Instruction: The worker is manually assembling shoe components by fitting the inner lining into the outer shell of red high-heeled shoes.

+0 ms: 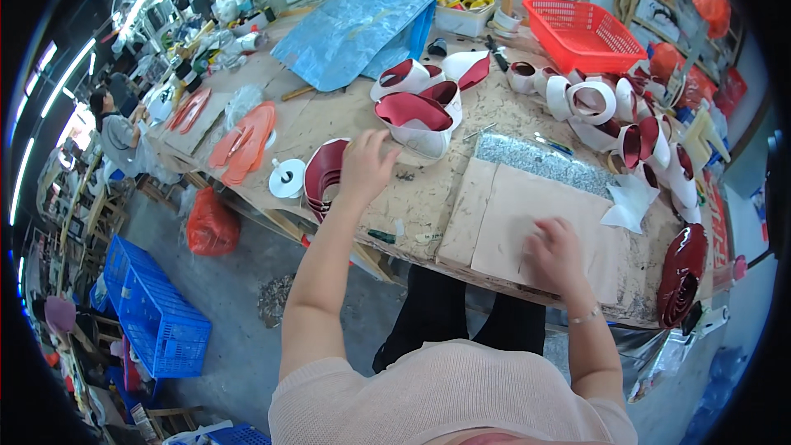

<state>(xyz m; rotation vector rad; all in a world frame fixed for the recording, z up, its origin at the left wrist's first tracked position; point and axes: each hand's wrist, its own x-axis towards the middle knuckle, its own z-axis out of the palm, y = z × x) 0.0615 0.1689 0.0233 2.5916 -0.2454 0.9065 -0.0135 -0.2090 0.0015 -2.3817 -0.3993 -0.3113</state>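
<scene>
My left hand (pixel 369 166) reaches over the table with its fingers apart and nothing visible in it. It is just right of a stack of curved dark red pieces (pixel 323 175); whether it touches them I cannot tell. Close beyond its fingertips lie rolled white pieces with dark red linings (pixel 416 125), which look like shoe uppers. My right hand (pixel 554 257) is smeared by motion above a flat tan sheet (pixel 507 218), so its grip is unclear. Past that sheet lies a speckled grey slab (pixel 535 161), with a crumpled white piece (pixel 630 208) at its right.
More white and red rolled pieces (pixel 592 100) line the right side, near a red basket (pixel 568 21). A glossy dark red roll (pixel 684 274) sits at the right edge. Blue sheeting (pixel 354 25) covers the far middle. A blue crate (pixel 156 313) stands on the floor; two people work at far left.
</scene>
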